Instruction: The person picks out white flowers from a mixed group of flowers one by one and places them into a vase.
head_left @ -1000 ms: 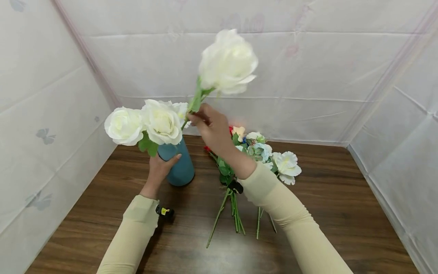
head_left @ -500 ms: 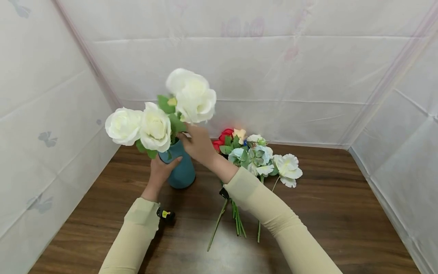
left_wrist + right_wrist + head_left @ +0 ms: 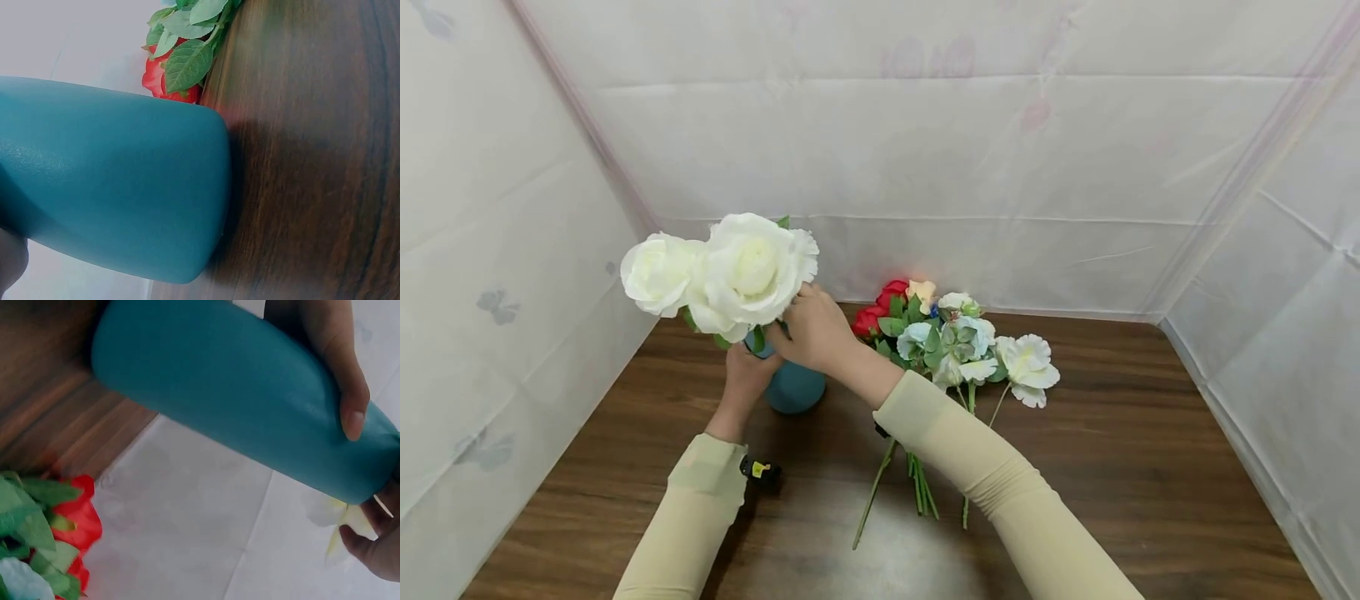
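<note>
A teal vase [image 3: 796, 390] stands on the wooden table, its mouth mostly hidden by blooms in the head view. My left hand [image 3: 747, 379] grips its upper body, the thumb [image 3: 354, 415] lying along the side in the right wrist view. Right at the vase's mouth, my right hand [image 3: 820, 333] pinches the stem of a large white rose [image 3: 756, 267], whose stem is hidden. Another white rose [image 3: 658, 273] leans out to the left, and a frilly white petal edge [image 3: 806, 254] shows behind the large bloom.
Right of the vase lie several artificial flowers: red roses [image 3: 880, 310], a peach bloom [image 3: 922, 292], pale blue blooms [image 3: 976, 335] and a white open flower [image 3: 1030, 368]. Their green stems [image 3: 919, 483] point toward the front. White sheeting [image 3: 1000, 150] walls the table's back and sides.
My right hand has brought the large white rose down and left from high above to the vase's mouth, its bloom now overlapping the others. The left hand has stayed on the vase.
</note>
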`<state>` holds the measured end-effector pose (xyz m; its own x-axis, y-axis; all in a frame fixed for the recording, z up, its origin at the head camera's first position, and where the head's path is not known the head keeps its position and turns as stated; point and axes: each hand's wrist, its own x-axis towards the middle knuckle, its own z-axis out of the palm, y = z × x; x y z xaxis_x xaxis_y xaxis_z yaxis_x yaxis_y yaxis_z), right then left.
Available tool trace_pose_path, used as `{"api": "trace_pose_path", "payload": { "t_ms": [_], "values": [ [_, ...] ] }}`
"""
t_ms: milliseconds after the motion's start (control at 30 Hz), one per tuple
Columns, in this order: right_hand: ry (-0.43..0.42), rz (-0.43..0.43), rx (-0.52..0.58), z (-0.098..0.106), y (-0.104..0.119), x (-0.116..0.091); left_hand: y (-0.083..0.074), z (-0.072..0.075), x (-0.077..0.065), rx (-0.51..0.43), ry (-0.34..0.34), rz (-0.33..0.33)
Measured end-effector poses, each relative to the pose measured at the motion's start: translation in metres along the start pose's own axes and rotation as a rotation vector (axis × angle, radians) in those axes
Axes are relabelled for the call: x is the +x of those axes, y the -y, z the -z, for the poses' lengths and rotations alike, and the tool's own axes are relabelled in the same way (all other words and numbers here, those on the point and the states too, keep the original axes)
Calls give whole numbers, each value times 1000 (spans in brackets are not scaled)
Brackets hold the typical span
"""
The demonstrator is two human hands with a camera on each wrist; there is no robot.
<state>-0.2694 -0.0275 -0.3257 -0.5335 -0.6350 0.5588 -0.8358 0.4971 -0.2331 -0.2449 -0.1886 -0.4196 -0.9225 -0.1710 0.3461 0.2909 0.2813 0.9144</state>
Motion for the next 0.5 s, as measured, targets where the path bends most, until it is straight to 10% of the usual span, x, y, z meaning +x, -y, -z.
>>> {"api": "trace_pose_path", "payload": {
  "t_ms": [200, 433, 500],
  "values": [
    [5, -26, -365, -5, 16, -2, 5, -1, 2, -55, -16, -125],
    [-158, -74, -654, -21, 37, 4, 0, 3, 1, 124, 33, 49],
    [-189, -96, -648, -23, 39, 7, -1, 3, 2, 195, 53, 7]
  ]
}}
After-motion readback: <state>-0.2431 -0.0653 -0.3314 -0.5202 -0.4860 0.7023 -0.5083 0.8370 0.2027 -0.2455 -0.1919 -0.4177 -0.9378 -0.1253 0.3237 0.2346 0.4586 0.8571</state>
